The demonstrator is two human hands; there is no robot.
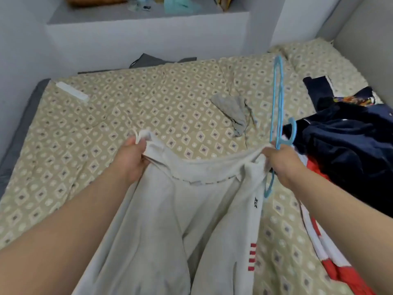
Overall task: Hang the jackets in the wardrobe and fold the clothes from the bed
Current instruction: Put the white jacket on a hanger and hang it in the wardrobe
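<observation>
I hold a light grey jacket (pixel 191 209) up over the bed, its collar stretched between my hands and its body hanging toward me. My left hand (pixel 129 158) grips the left end of the collar. My right hand (pixel 280 160) grips the right end of the collar together with a light blue plastic hanger (pixel 278 103), which stands nearly upright with its hook pointing right. The hanger is outside the jacket. A red striped mark shows on the jacket's right front.
The bed (pixel 106 124) has a beige diamond-patterned cover. A small grey garment (pixel 236 111) lies mid-bed. A pile of navy clothes (pixel 344 145) and a red and white garment (pixel 331 248) lie at the right. A white bar (pixel 72 93) lies far left. A grey ledge (pixel 148 35) stands behind.
</observation>
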